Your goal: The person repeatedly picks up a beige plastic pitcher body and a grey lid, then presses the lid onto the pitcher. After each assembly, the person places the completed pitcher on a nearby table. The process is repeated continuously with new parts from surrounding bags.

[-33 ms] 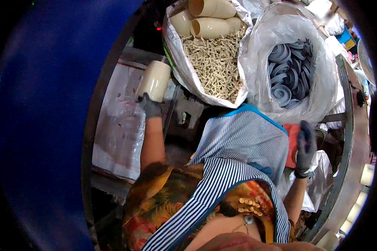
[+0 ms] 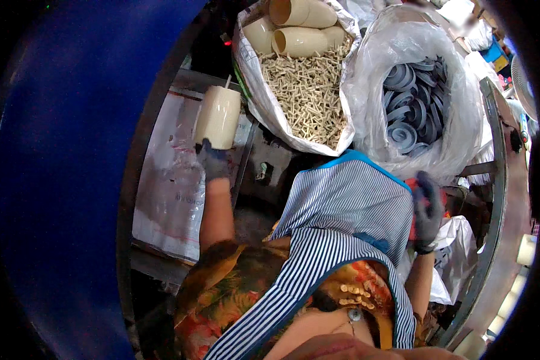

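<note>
A glossy cream cylinder (image 2: 219,119), rounded toward its far end, stands at the left over a plastic-wrapped surface. My left hand (image 2: 214,162), in a grey glove, grips its near end; the fingers are partly hidden by it. A thin pale peg (image 2: 228,81) sticks out from the cylinder's far end. At the right, my right hand (image 2: 428,210), also gloved in grey, is beside a red object (image 2: 410,228) by the apron. Its fingers are curved and apart, and I see nothing in them.
Ahead, a white sack (image 2: 252,90) holds many small cream pegs (image 2: 303,90) and several cream cylinders (image 2: 300,41). Right of it, a clear plastic bag (image 2: 366,114) holds grey ring-shaped parts (image 2: 415,108). Dark metal frame bars (image 2: 495,210) run along both sides.
The cream cylinder in my left hand has tipped more upright and shifted slightly left; its peg shows more clearly. My right hand has moved slightly left, and its fingers have bent.
</note>
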